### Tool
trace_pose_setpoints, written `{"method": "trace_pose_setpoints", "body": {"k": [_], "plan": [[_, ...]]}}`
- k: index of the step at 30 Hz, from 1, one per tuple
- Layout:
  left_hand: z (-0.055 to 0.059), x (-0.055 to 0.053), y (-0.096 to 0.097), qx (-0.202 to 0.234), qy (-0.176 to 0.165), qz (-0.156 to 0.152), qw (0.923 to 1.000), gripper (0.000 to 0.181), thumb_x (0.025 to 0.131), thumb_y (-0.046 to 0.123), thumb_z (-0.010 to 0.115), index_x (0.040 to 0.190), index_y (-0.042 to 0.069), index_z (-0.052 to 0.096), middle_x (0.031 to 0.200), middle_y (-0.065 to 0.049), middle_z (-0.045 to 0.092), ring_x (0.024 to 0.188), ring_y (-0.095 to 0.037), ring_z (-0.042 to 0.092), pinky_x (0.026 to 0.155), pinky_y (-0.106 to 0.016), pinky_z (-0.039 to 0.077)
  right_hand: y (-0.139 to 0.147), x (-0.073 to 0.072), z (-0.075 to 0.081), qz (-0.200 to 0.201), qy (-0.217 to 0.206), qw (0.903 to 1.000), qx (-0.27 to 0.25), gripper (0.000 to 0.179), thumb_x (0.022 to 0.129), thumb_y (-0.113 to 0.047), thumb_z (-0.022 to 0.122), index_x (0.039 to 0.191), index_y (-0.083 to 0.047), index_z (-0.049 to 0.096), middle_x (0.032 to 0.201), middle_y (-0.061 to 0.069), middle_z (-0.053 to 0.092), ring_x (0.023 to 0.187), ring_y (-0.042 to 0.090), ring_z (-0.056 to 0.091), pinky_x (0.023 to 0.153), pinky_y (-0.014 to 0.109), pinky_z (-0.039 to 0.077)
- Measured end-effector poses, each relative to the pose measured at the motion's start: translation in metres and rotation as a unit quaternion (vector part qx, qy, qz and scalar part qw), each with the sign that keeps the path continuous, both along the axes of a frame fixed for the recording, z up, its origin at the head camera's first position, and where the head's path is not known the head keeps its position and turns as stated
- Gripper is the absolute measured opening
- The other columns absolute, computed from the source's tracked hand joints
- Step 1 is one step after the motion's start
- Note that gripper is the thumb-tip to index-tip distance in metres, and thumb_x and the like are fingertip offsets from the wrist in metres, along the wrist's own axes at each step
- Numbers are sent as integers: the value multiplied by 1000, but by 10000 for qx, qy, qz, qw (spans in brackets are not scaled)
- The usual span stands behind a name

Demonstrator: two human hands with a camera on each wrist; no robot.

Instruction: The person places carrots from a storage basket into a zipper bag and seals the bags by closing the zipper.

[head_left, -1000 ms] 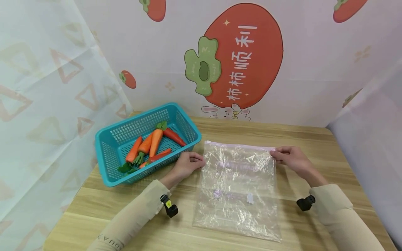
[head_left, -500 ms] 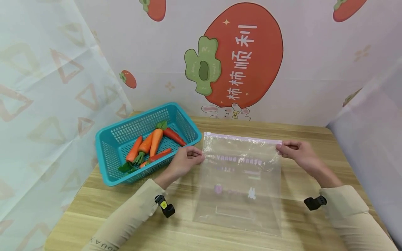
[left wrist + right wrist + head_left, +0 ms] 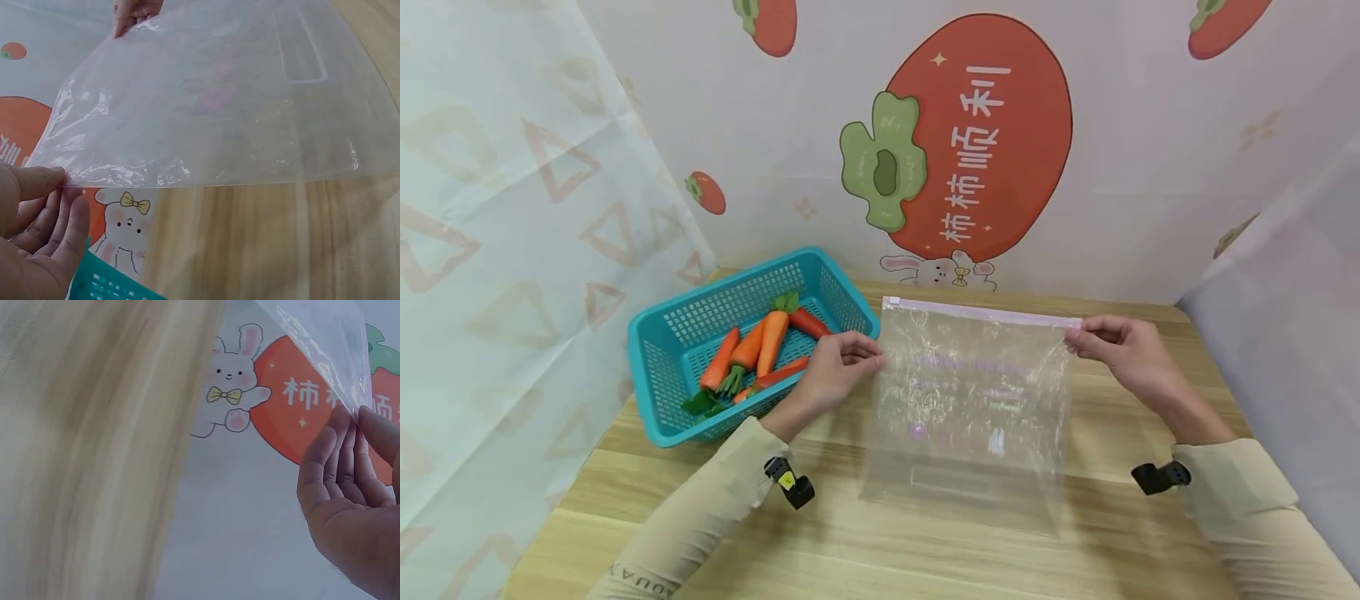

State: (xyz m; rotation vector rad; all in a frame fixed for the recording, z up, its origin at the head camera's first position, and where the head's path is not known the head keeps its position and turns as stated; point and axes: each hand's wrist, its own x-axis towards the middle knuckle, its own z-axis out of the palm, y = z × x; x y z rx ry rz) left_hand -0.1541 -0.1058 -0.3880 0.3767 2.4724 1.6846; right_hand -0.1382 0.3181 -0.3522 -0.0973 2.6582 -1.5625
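Left hand [image 3: 833,372] and right hand [image 3: 1131,358], thumbs against fingertips, pinch opposite sides of a clear bag [image 3: 966,408] over the middle of the tabletop [image 3: 827,558]. Only the head view shows carrots [image 3: 772,340] in the back-left basket [image 3: 700,315], partly hidden by the left hand.

wooden table [image 3: 820,554] | light brown, streaked grain | turquoise basket [image 3: 658,371] at left

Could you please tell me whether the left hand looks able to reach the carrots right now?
Probably not immediately: the left hand has its grip on the clear slider bag, though the carrots lie nearby, uncovered, in the open teal basket.
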Motion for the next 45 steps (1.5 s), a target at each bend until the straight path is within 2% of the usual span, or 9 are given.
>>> {"method": "trace_pose_setpoints", "body": {"k": [9,14,21,25,30,34,38,43,45], "plan": [[15,-11,2,-14,355,93,9993,15,99,15,76,110,5,76,106,-13,78,94,-27,72,78,-22,58,-2,-3,22,-187,388,9991,-40,32,103,-29,71,112,1,73,89,-18,75,87,2,72,81,16,59],[24,-17,2,-210,591,108,9980,16,100,17,75,111,6,76,107,-12,78,93,-22,73,80,-26,60,-2,-2,33,-291,393,9987,130,34,102,-32,72,112,0,74,89,-21,75,87,0,71,81,15,57],[34,-27,4,-375,984,109,9944,16,100,16,75,111,5,76,108,-14,79,96,-26,76,87,-35,63,-1,-4,46,-424,557,9966,434,36,101,-35,73,116,-2,75,92,-24,76,87,-3,70,78,12,54],[40,-34,7,-549,1052,219,9927,17,100,18,75,111,6,76,108,-13,79,97,-25,75,89,-37,63,-1,-4,53,-467,690,9952,507,35,100,-34,74,115,-2,74,92,-23,77,87,-2,69,76,13,53],[51,-41,12,-618,1183,431,9901,16,99,18,76,111,7,77,107,-12,79,99,-26,75,89,-41,63,0,-1,62,-521,948,9915,722,31,99,-35,75,111,-6,75,94,-19,79,86,-1,67,69,19,49],[53,-46,15,-624,1248,484,9890,17,100,20,75,112,8,77,108,-11,79,102,-26,75,89,-41,63,-2,2,66,-441,1356,9873,704,22,98,-24,78,106,-4,76,90,-19,79,77,0,65,60,23,44],[48,-47,16,-441,1278,608,9890,22,100,20,75,117,5,74,113,-13,77,106,-27,74,94,-40,63,-6,6,65,-242,1773,9822,578,13,96,-13,79,102,-2,77,87,-17,79,69,1,64,56,24,42],[48,-40,16,-32,1472,968,9844,28,98,21,77,119,3,71,112,-13,76,103,-26,74,95,-39,63,-13,15,66,-31,2296,9718,531,7,93,-5,81,98,-2,78,87,-10,80,64,-1,64,54,18,45],[51,-35,19,85,1502,879,9847,27,98,22,77,116,3,72,109,-14,76,98,-26,75,92,-38,64,-16,20,68,21,2444,9680,577,7,92,-5,81,98,-3,79,86,-9,80,65,-3,66,56,14,49]]}}
